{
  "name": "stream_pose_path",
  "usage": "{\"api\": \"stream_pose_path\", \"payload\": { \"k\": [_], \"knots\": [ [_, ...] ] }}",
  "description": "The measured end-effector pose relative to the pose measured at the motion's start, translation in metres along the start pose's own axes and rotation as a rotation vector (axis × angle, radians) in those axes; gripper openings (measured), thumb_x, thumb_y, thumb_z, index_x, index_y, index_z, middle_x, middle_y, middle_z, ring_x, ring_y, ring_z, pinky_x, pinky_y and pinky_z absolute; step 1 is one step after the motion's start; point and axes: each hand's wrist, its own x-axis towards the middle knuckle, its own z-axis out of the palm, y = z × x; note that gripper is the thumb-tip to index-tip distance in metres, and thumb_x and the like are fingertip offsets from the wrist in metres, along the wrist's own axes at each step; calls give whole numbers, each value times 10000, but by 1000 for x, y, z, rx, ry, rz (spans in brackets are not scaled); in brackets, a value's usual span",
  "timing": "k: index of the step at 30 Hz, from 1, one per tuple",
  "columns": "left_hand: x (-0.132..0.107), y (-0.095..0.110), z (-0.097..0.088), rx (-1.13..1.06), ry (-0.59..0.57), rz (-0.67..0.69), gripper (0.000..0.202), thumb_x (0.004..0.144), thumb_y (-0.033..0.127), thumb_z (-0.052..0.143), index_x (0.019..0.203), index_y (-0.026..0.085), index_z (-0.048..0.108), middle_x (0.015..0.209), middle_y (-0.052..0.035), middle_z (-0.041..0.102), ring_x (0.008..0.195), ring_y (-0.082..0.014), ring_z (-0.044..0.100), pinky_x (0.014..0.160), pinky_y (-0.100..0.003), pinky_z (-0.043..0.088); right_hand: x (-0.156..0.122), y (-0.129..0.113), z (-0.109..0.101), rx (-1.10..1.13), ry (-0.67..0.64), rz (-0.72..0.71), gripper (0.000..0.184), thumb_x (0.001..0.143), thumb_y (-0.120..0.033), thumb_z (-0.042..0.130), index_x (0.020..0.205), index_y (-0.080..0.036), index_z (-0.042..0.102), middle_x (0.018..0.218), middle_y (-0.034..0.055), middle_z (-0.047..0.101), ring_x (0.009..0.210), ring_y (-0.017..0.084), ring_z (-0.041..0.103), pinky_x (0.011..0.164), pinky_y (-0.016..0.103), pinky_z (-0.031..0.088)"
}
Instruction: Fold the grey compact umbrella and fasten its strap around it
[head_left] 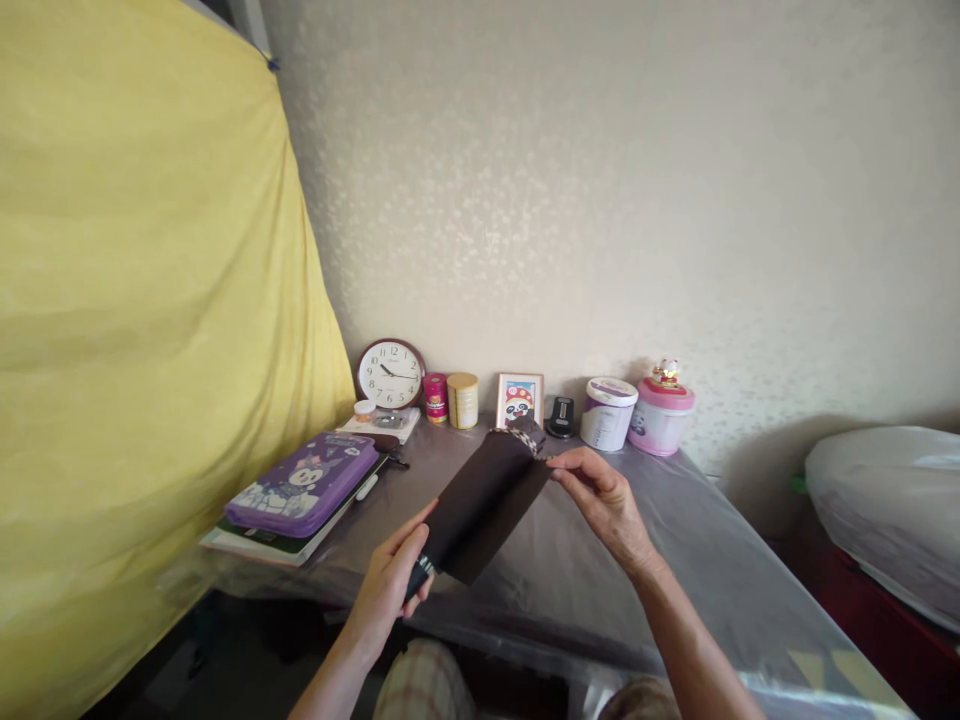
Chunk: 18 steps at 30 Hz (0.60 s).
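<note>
A dark folding umbrella (480,490) with a checked trim at its far end is held tilted above the table, its cloth partly loose. My left hand (394,575) is closed around its short black handle (420,572) at the near end. At the far right corner of the cloth, my right hand (600,500) pinches the edge between thumb and fingers. One flap of the cloth hangs down between my hands. The inside of the folds is too dark to make out.
On the left, a purple pencil case (304,485) lies on books. Along the wall stand a round clock (391,373), a pink can (435,398), a yellow can (463,402), a framed panda picture (520,398), a stapler (561,416) and two tubs (608,415). A yellow curtain (150,300) hangs left.
</note>
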Motion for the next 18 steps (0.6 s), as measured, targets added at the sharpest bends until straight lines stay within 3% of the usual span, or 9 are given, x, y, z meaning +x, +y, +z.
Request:
{"api": "stream_pose_path", "payload": {
  "k": [4,10,13,18],
  "knots": [
    [-4,-16,9,75,-75,-11,689,802,554,459,1330,114,412,339,73,442,266,-50,285,288,-133,220,4,-1,4,-132,34,-74,99,841,-275,538,853,-226,623,832,33,583,793,165,573,678,269,472],
    [-17,-30,22,133,-151,1,631,829,595,369,1197,111,538,380,70,412,308,-65,326,297,-142,249,4,5,6,-325,-31,-127,124,861,-228,495,874,-231,618,943,49,556,887,177,564,811,304,455],
    [-21,-32,25,162,-192,19,622,790,611,435,1128,107,573,412,73,404,329,-61,326,310,-149,259,3,8,6,-372,-88,-121,127,869,-211,478,875,-226,604,945,49,568,896,177,561,820,298,451],
    [-23,-39,28,144,-106,22,539,719,537,599,1059,119,603,511,56,477,366,-39,348,352,-148,300,2,11,9,-484,-188,-112,133,871,-211,477,833,-215,605,886,49,599,864,184,556,800,311,450]
  ]
}}
